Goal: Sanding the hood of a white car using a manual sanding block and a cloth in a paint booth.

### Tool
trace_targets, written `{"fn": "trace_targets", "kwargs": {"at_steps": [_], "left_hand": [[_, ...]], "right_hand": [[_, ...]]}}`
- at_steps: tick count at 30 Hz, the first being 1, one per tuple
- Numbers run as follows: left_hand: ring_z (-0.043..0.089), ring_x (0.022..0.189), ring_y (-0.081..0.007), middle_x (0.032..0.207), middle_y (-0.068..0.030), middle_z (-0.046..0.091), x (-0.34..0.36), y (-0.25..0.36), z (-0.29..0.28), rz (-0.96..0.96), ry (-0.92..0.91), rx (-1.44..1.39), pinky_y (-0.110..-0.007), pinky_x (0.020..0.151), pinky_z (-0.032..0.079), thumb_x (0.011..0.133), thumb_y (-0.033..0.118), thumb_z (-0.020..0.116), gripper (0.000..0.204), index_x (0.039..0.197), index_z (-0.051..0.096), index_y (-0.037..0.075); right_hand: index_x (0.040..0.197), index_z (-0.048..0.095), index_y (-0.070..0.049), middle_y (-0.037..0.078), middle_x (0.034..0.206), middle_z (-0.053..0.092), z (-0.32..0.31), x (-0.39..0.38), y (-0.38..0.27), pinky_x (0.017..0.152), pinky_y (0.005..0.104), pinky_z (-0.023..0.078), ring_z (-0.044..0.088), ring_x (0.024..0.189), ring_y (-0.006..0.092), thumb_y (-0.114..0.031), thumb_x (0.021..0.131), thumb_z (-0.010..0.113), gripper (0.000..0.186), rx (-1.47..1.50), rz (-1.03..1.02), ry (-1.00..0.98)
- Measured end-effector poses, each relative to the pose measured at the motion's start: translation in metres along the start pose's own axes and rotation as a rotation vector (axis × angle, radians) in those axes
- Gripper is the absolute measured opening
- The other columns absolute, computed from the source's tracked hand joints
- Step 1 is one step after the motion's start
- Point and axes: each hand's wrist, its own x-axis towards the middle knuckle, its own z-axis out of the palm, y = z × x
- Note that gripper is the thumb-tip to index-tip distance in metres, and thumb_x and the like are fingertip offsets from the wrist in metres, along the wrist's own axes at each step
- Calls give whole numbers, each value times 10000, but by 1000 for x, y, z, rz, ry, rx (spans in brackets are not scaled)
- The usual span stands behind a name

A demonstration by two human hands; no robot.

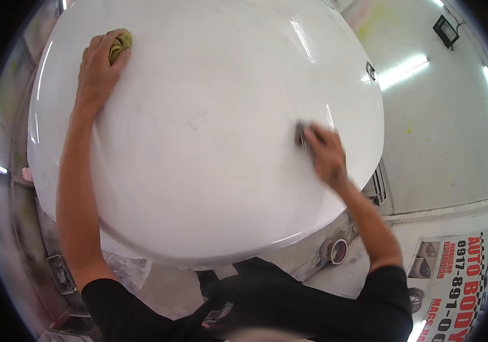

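Observation:
A large glossy white curved panel (209,182) fills the middle of the head view. My left hand (98,68) is at its upper left, closed on a crumpled olive-green cloth (120,41) and resting against the surface. My right hand (326,154) is at the right half of the panel, slightly blurred, its fingers closed on a small dark block (300,134) against or just over the surface. The block's face toward the panel is hidden.
Walls with strip lights surround the panel; a dark floodlight (446,31) is at upper right. Below the panel are a round tub (338,251) on the floor and a metal tray (60,273) at left. A printed banner (449,285) is at lower right.

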Motion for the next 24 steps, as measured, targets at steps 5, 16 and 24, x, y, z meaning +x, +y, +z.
{"fn": "trace_targets", "kwargs": {"at_steps": [5,16,24], "left_hand": [[612,1345,-341,1417,-87,674,1,4,-2,-19,-10,-3,-465,1143,507,1050,268,745,456,1485,663,158],[640,1310,-342,1409,-89,678,-1,1,2,27,62,44,-463,1135,520,1062,247,731,430,1480,670,164],[652,1303,-341,1411,-110,681,2,8,-2,21,10,55,-459,1129,529,1084,251,702,423,1488,660,133]], "right_hand": [[1417,734,-65,205,1187,729,107,242,110,955,497,545,667,1098,433,-80,1044,677,378,57,-75,224],[1394,768,-27,244,1371,714,-15,-41,4,1051,478,585,682,1229,427,81,910,753,496,85,129,93],[1398,757,-98,164,1180,713,90,211,130,986,487,539,643,1135,401,-145,1055,689,353,31,213,205]]}}
